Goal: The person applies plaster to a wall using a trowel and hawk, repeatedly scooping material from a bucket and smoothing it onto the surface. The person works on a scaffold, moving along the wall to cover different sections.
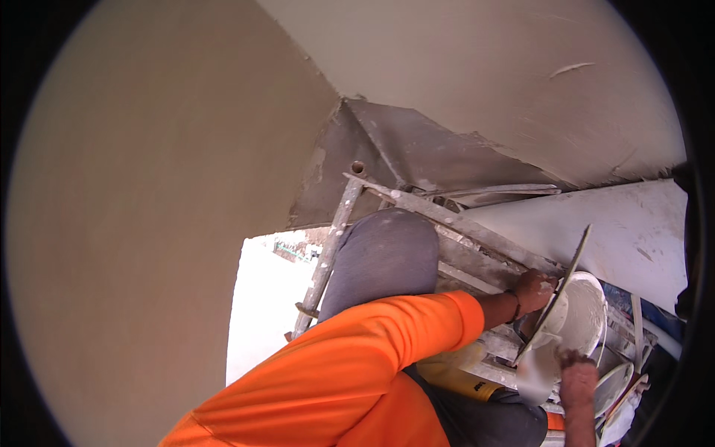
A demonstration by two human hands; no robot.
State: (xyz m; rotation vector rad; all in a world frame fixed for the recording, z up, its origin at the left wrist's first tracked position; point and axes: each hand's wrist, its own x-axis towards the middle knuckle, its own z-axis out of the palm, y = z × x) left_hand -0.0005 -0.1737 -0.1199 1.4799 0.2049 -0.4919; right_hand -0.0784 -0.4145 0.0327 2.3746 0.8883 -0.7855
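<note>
A broad beige wall (149,208) fills the left side, meeting a paler smooth wall (477,52) at a corner; below the corner runs a spattered scaffold frame (439,212), its rails crossing behind the person; a bright opening (261,313) shows beside the frame's left post; an orange sleeve (328,365) covers the person's left arm, just below a rounded grey knee (387,253). A white bucket (588,316), its inside coated with pale material, stands on the right, with a second round container (612,389) near it; a thin board (572,272), tilted and seen nearly edge-on, crosses in front of the bucket's left rim; the left hand (535,290), a dark band (512,304) at its wrist, is clenched on the board's left side; the right hand (578,380), blurred, curls in front of the bucket, grasping a pale, blurred blade (536,376), whose handle is hidden.
</note>
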